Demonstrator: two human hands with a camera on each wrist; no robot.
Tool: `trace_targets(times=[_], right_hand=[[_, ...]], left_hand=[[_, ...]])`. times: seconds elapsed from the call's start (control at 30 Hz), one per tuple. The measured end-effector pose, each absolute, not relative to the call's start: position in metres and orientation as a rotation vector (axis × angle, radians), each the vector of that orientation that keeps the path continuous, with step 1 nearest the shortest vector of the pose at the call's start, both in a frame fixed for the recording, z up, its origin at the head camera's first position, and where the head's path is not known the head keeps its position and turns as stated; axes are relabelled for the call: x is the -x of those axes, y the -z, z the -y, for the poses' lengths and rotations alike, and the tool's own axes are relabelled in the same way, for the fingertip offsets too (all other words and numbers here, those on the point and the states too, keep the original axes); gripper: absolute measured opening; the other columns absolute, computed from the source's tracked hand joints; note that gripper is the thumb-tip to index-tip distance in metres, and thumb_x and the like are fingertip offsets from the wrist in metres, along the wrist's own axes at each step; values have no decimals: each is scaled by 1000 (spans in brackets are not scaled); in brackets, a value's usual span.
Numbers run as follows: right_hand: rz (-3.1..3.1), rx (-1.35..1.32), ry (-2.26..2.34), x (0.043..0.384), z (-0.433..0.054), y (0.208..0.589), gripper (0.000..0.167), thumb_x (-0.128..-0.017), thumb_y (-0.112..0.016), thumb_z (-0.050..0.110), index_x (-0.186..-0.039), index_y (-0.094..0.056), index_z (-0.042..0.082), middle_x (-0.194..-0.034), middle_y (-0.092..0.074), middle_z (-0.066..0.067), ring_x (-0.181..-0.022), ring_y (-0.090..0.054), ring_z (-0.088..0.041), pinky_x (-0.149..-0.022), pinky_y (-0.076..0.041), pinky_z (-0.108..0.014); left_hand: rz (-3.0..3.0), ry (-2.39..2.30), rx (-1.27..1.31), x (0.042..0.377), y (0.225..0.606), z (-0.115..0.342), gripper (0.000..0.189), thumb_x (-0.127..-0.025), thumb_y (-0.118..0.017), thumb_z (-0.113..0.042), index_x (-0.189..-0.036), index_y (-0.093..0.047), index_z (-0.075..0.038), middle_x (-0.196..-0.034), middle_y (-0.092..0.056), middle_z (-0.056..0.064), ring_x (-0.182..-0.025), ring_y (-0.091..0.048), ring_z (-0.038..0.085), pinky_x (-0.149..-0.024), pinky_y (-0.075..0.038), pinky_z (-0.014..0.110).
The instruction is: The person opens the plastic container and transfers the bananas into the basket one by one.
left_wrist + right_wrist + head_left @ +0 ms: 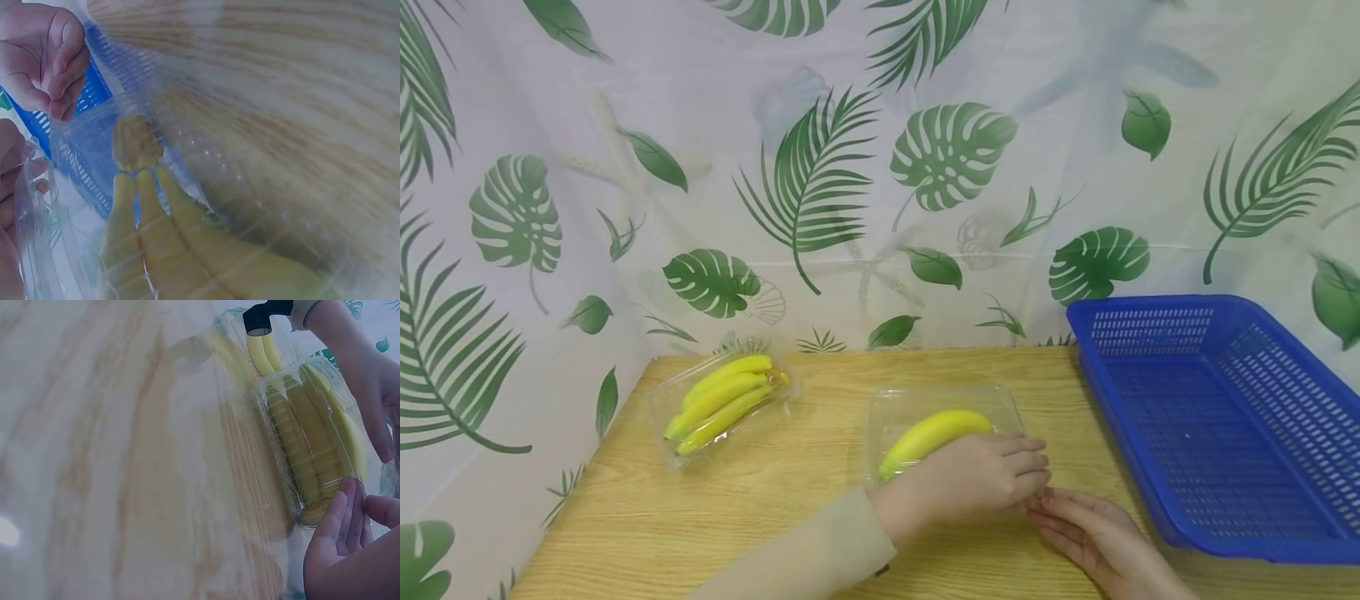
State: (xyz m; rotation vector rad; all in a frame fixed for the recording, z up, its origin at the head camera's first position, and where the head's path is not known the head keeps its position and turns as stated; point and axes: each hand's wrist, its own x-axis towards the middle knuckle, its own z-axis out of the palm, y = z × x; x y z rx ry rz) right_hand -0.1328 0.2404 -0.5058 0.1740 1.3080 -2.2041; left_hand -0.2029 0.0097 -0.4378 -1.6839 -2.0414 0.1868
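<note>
A clear plastic clamshell box (880, 412) lies on the wooden table, with a bunch of bananas (932, 437) inside; the right wrist view shows several bananas (312, 437) through its side. My left hand (970, 475) reaches across the box from the left and grips the plastic edge at its right end. Low at that same end, my right hand (1097, 529) touches the near corner with nearly straight fingers (331, 525), the thumb held apart. In the left wrist view the banana stems (137, 144) face the hands. The left palm hides part of the fruit in the head view.
Farther left on the table (805, 517) sits a second clear box (662, 408) with bananas (722, 404) in it. A blue plastic basket (1120, 433) stands at the right, close to the right hand. Behind the table hangs a leaf-patterned cloth (820, 308).
</note>
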Motion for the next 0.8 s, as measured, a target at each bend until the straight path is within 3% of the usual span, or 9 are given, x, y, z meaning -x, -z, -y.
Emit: trace_targets(times=[0.8], right_hand=[[-1264,-107,2193,131,-241,501,30,-115,-44,12,-113,-72,22,-118,-77,7,-112,-74,-7,-102,-62,-26]], left_hand=[[2123,-285,1688,205,422,6,38,-111,-55,-37,-145,-66,-23,-154,-62,-5,-148,-54,11,-130,-36,26]])
